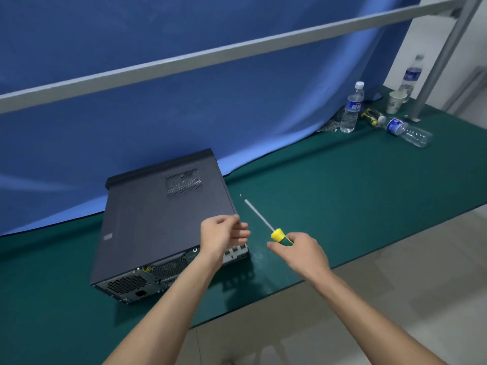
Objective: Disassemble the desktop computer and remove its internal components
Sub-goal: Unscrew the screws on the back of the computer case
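A dark grey desktop computer [158, 219] lies on its side on the green mat [342, 196], its rear panel with fan grille and ports facing me. My left hand [221, 235] hovers over the case's near right corner, and its thumb and forefinger pinch a small grey screw [236, 215]. My right hand [300, 251] grips the yellow and green handle of a screwdriver [259, 217], just right of the case. The screwdriver's steel shaft points away to the upper left. A tiny pale speck [240, 195] lies on the mat beyond the shaft's tip.
A blue cloth [184, 101] hangs behind the computer, and a grey metal bar [237, 48] crosses above it. At the far right stand water bottles [351, 109], a paper cup [395, 101] and a lying bottle [407, 131]. The table edge [369, 255] runs diagonally near my right arm.
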A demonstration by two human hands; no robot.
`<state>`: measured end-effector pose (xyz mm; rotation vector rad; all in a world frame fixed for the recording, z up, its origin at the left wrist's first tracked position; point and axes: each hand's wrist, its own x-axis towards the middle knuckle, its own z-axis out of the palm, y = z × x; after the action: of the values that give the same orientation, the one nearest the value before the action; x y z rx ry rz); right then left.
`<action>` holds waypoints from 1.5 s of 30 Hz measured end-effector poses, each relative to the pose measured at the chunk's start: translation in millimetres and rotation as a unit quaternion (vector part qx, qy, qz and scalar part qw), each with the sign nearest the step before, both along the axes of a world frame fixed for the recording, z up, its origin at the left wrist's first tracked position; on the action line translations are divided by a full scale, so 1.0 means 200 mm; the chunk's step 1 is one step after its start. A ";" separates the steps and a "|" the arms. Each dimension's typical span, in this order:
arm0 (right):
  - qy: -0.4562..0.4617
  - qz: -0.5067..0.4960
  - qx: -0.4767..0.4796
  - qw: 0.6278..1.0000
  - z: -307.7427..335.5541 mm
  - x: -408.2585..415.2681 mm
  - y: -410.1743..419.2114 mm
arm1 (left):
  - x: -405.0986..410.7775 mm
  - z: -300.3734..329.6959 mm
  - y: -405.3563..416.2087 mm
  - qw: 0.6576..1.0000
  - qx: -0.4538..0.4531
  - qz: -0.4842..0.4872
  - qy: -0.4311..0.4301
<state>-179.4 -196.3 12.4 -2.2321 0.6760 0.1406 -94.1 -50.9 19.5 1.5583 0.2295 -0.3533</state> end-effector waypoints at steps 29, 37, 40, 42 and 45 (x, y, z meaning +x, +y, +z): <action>-0.049 -0.070 0.267 0.960 -0.03 0.90 0.16 | 0.73 -0.05 0.17 0.806 0.427 -0.303 -0.276; -0.003 -0.131 0.158 0.979 -0.41 1.08 0.00 | 0.84 -0.25 0.12 0.745 0.579 -0.230 -0.238; 0.026 -0.118 0.118 0.986 -0.53 1.15 -0.01 | 0.85 -0.27 0.10 0.714 0.613 -0.225 -0.254; 0.042 -0.096 0.107 0.989 -0.62 1.20 0.00 | 0.84 -0.30 0.08 0.729 0.604 -0.194 -0.255; 0.052 -0.059 0.076 0.994 -0.69 1.27 0.03 | 0.83 -0.30 0.08 0.736 0.590 -0.150 -0.295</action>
<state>74.9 -190.5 -125.6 -2.0437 0.8246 0.2420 71.7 -34.0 -40.4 2.8999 -0.4123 0.1368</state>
